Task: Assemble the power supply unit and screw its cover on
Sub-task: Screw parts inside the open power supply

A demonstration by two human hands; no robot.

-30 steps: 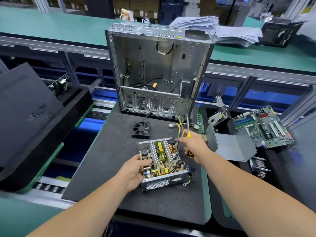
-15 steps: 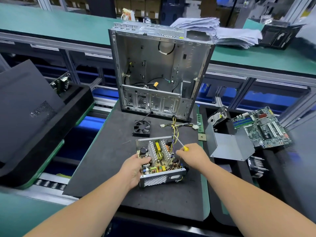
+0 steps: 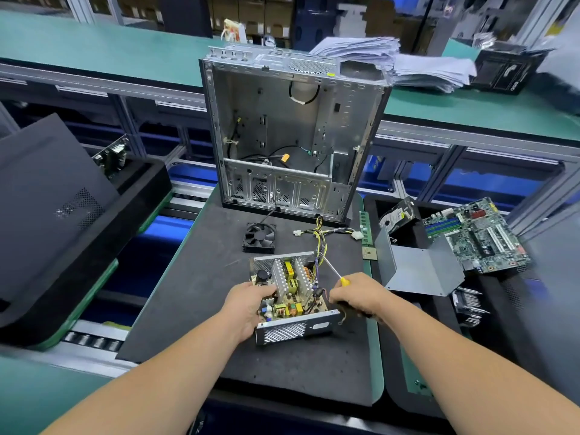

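Note:
The open power supply unit (image 3: 290,296) lies on the dark foam mat (image 3: 219,277), its circuit board, coils and heatsinks exposed. My left hand (image 3: 248,301) grips its left side. My right hand (image 3: 357,296) holds a yellow-handled screwdriver (image 3: 334,271); the shaft slants up and left, its tip at the wire bundle (image 3: 320,243) leaving the unit's far right corner. The bent grey metal cover (image 3: 417,271) lies to the right, off the mat.
An empty computer case (image 3: 292,133) stands upright at the mat's far edge, a black fan (image 3: 260,237) in front of it. A motherboard (image 3: 477,233) and a hard drive (image 3: 397,215) lie at right. A black side panel (image 3: 47,189) leans at left.
My right hand swung the screwdriver from upright down to a slant over the unit's right side and moved nearer. The left hand stayed on the unit's left side.

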